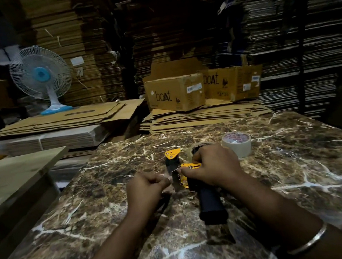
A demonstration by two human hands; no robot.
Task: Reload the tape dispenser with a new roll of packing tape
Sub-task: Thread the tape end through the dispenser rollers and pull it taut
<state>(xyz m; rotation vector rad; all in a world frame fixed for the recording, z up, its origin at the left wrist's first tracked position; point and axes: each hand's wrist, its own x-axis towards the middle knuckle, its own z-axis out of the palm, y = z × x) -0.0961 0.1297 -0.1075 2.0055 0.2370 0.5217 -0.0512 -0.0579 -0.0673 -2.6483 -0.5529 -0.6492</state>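
**Tape end being led through the dispenser's front**

The dispenser [194, 182] lies on the marble table [302, 188], its dark handle [210, 206] pointing back toward the person and its yellow front plates pointing away, so the long axis runs near to far. The right hand [215, 167] is clamped over the body from the right, fingers curled round the yellow frame, with a roll [196, 150] partly hidden under it, apparently seated on the hub. The left hand [149, 184] is closed in a loose fist just left of the toothed blade [177, 182], thumb and finger pinched together; whether it holds a tape end I cannot tell, since clear tape would barely show in this dim light.

A second roll [237, 143] with red print on its core stands apart at the far right, closer to the right hand.

My guess is that the threading step is under way. What matters is that the blade sits between the two hands, so any pull goes leftward across the teeth, and the left hand is the one placed to make it.
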